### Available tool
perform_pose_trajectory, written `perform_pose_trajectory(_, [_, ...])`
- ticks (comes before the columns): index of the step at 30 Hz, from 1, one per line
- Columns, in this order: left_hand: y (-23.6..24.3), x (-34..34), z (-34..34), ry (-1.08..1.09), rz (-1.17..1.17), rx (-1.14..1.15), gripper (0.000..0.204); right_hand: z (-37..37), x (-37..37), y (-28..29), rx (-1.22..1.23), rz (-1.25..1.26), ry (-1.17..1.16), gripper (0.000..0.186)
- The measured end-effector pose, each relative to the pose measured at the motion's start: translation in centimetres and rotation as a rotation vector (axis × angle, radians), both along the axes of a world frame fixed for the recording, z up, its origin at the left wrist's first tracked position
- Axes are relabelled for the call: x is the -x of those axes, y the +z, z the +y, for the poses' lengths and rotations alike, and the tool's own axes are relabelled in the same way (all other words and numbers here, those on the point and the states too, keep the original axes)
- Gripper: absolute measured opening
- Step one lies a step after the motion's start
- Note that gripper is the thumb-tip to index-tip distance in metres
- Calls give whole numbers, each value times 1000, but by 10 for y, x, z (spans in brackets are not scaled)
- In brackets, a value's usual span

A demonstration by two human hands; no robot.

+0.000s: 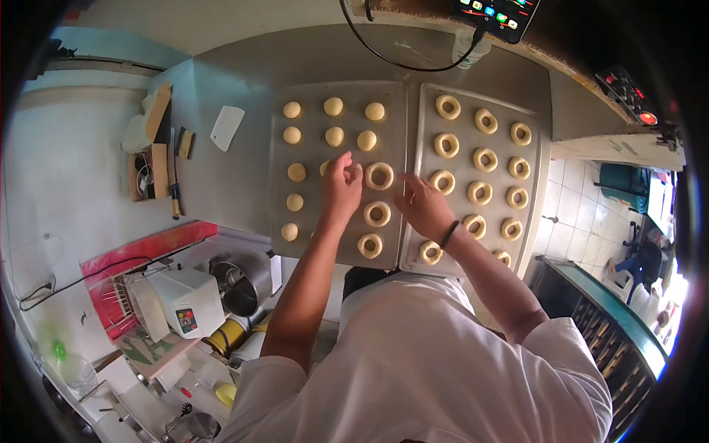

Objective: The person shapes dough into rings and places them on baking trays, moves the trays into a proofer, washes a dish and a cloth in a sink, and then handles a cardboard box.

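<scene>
My left hand [342, 193] hovers over the middle of the left baking tray [310, 255], fingers loosely bent and apart, with nothing seen in them. It partly covers a dough ball [323, 169]. Just to its right lies a dough ring [379, 176], with two more rings below it in the same column. My right hand [427, 210] is over the seam between the trays, beside that ring, its fingers slightly spread and holding nothing visible. Round dough balls [334, 136] fill the rest of the left tray. The right tray [473, 87] carries several dough rings [484, 159] in rows.
Left of the trays lie a white scraper [227, 128], a long knife [176, 177] and an open cardboard box [151, 170]. A phone [498, 16] with a black cable [399, 67] sits on the shelf above. A mixer with a steel bowl [242, 283] stands at lower left.
</scene>
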State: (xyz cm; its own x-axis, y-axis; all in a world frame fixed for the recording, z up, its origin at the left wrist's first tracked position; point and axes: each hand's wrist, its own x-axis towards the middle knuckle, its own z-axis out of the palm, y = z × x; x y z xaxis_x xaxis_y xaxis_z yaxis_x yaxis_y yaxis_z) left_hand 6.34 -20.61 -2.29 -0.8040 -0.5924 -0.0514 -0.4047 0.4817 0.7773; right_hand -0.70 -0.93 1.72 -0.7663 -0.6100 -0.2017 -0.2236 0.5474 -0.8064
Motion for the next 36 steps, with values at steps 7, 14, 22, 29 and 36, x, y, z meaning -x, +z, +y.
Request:
perform_pose_trajectory(7, [11,73,-14,-26,-120,253,27,28,-6,4,47,-105,152,36])
perform_pose_trajectory(14, [54,17,12,-169,-89,-541,19,31,-34,11,419,-501,-238,34])
perform_pose_trajectory(22, [76,-176,54,-131,103,-751,33,22,-156,33,358,-471,17,38])
perform_pose_trajectory(29, [105,-258,60,-187,166,-477,34,10,-223,54,395,-512,40,39])
perform_pose_trajectory(36, [86,-258,34,-253,-2,-191,45,5,-231,39,207,22,280,21])
